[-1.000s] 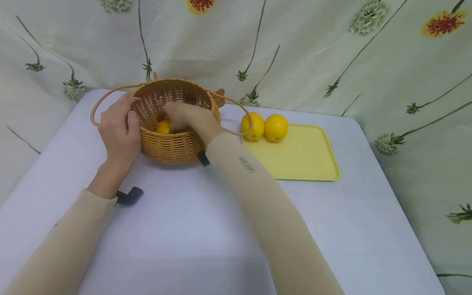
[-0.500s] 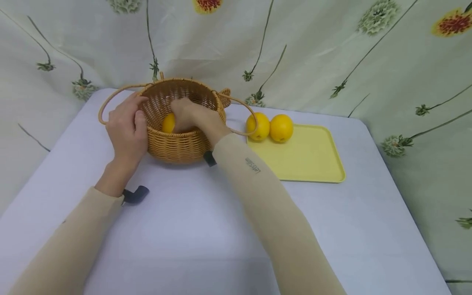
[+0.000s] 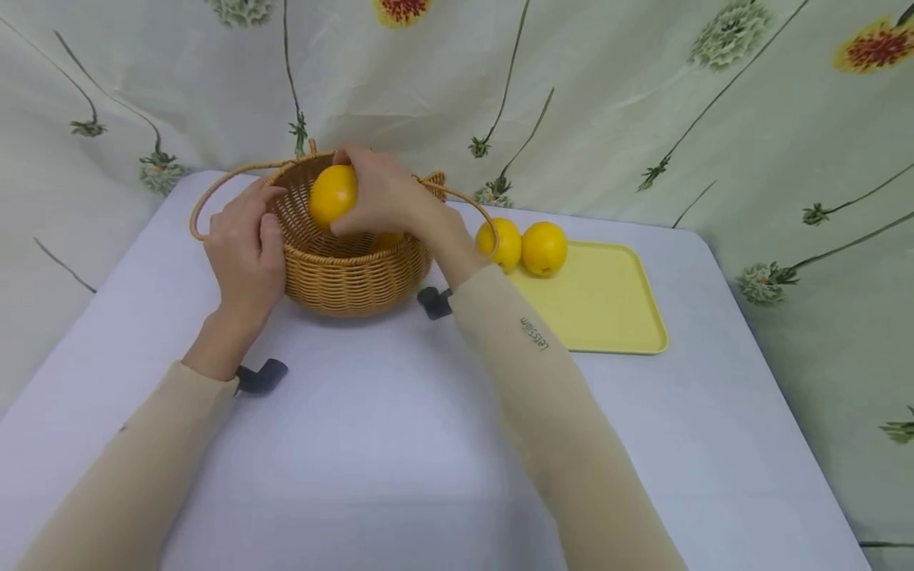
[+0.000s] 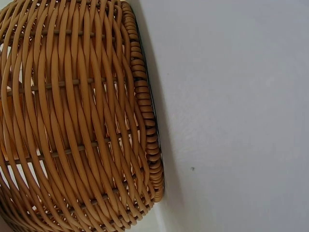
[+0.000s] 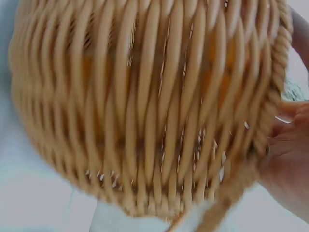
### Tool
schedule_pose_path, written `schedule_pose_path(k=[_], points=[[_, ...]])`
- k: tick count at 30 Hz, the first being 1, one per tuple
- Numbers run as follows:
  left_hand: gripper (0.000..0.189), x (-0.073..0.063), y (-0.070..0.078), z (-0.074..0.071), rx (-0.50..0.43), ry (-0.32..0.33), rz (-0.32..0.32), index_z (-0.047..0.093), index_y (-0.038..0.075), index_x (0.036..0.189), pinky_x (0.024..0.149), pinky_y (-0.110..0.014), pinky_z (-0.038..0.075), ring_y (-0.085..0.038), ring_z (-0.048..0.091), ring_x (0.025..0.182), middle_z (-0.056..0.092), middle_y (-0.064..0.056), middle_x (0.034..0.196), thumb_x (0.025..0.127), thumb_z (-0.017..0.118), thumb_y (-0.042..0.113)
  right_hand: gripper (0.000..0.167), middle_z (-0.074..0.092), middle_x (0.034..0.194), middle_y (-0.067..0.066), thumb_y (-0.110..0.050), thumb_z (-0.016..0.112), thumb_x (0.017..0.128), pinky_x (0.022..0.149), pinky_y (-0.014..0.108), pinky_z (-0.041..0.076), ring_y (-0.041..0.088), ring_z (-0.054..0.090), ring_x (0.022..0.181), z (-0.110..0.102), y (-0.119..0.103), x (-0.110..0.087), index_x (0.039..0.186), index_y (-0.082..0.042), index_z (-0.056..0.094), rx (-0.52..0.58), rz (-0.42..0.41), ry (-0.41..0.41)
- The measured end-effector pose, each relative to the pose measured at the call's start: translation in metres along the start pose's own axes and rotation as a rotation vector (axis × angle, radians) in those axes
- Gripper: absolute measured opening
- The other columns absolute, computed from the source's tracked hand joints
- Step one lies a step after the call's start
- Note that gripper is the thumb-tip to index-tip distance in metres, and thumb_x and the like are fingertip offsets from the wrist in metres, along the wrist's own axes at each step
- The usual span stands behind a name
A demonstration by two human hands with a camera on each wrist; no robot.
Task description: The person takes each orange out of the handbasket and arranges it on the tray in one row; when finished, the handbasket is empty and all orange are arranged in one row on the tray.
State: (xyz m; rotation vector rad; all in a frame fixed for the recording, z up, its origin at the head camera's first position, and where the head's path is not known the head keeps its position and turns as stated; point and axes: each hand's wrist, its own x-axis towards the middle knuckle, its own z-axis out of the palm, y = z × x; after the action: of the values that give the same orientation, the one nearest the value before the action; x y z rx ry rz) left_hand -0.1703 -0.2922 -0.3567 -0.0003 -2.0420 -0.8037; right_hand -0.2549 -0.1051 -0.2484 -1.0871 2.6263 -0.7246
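Note:
A round wicker basket [image 3: 350, 281] stands upright near the table's back edge, left of centre. My left hand [image 3: 246, 246] grips its left rim, fingers over the edge and thumb outside. With my right hand [image 3: 389, 194] I hold an orange [image 3: 332, 196] at the basket's opening, near rim height. A second orange [image 3: 388, 240] lies inside the basket, mostly hidden by the front wall and my right hand. In the left wrist view, woven wall [image 4: 72, 111] and tabletop fill the picture. My right hand [image 5: 289, 164] shows beyond the rim in the right wrist view.
Right of the basket lies a yellow tray [image 3: 593, 305]. Two oranges, one on the left [image 3: 508, 244] and one beside it [image 3: 545, 248], sit at its back left. The basket's right handle loop [image 3: 471, 205] leans out over the left orange. Floral cloth [image 3: 607, 95] hangs behind the table.
My right hand has risen from deep in the basket to its opening, bringing an orange up. The second orange inside has come into view. My left hand stays on the rim.

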Motion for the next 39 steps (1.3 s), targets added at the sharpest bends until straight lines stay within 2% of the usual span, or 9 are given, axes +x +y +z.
schedule_pose_path(k=[4, 9, 17, 21, 24, 33, 39], points=[[0.051, 0.001, 0.001, -0.001, 0.014, -0.013, 0.034, 0.074, -0.001, 0.122, 0.084, -0.06, 0.042, -0.035, 0.065, 0.132, 0.072, -0.015, 0.134, 0.1, 0.035, 0.025, 0.082, 0.059, 0.142, -0.002, -0.034, 0.084, 0.079, 0.097, 0.025, 0.048, 0.012, 0.057, 0.119, -0.008, 0.013, -0.015, 0.15, -0.018, 0.047, 0.089, -0.055, 0.085], [0.051, 0.0, 0.001, -0.001, 0.013, -0.01, 0.038, 0.074, 0.0, 0.122, 0.085, -0.063, 0.043, -0.035, 0.065, 0.131, 0.072, -0.014, 0.136, 0.099, 0.036, 0.024, 0.083, 0.058, 0.145, -0.003, -0.037, 0.084, 0.079, 0.098, 0.025, 0.049, 0.01, 0.057, 0.123, -0.014, 0.027, -0.034, 0.15, -0.02, 0.046, 0.165, -0.096, 0.166], [0.05, -0.002, -0.002, -0.001, 0.001, 0.025, 0.02, 0.076, 0.001, 0.12, 0.085, -0.065, 0.043, -0.033, 0.066, 0.13, 0.073, -0.011, 0.135, 0.097, 0.038, 0.026, 0.08, 0.059, 0.143, -0.003, -0.03, 0.088, 0.078, 0.101, 0.024, 0.051, 0.009, 0.059, 0.122, -0.001, 0.045, -0.059, 0.147, -0.019, 0.049, 0.351, -0.172, 0.331], [0.051, -0.002, -0.003, 0.0, -0.001, 0.021, 0.03, 0.076, 0.001, 0.12, 0.082, -0.063, 0.041, -0.034, 0.066, 0.13, 0.073, -0.012, 0.135, 0.098, 0.038, 0.026, 0.08, 0.061, 0.141, -0.001, -0.03, 0.088, 0.077, 0.097, 0.025, 0.053, 0.008, 0.058, 0.121, 0.004, 0.055, -0.07, 0.147, -0.017, 0.051, 0.372, -0.193, 0.428], [0.051, -0.001, -0.003, 0.001, -0.002, 0.02, 0.037, 0.076, 0.002, 0.121, 0.085, -0.064, 0.042, -0.034, 0.066, 0.13, 0.072, -0.012, 0.135, 0.098, 0.038, 0.026, 0.078, 0.062, 0.139, -0.002, -0.03, 0.087, 0.077, 0.095, 0.027, 0.053, 0.007, 0.056, 0.122, 0.005, 0.064, -0.079, 0.145, -0.017, 0.053, 0.372, -0.208, 0.486], [0.05, -0.001, -0.002, 0.002, -0.008, 0.015, 0.03, 0.076, 0.002, 0.121, 0.087, -0.065, 0.043, -0.033, 0.066, 0.131, 0.072, -0.01, 0.136, 0.098, 0.038, 0.026, 0.078, 0.062, 0.141, -0.005, -0.029, 0.088, 0.076, 0.101, 0.034, 0.053, 0.008, 0.054, 0.129, 0.008, 0.085, -0.1, 0.146, -0.021, 0.055, 0.422, -0.171, 0.529], [0.051, 0.0, -0.003, 0.004, -0.005, 0.024, 0.031, 0.076, 0.002, 0.119, 0.083, -0.062, 0.042, -0.034, 0.067, 0.129, 0.073, -0.011, 0.134, 0.097, 0.038, 0.026, 0.079, 0.061, 0.143, -0.006, -0.026, 0.089, 0.077, 0.1, 0.032, 0.053, 0.01, 0.055, 0.13, 0.005, 0.096, -0.11, 0.147, -0.022, 0.053, 0.392, -0.179, 0.526]])
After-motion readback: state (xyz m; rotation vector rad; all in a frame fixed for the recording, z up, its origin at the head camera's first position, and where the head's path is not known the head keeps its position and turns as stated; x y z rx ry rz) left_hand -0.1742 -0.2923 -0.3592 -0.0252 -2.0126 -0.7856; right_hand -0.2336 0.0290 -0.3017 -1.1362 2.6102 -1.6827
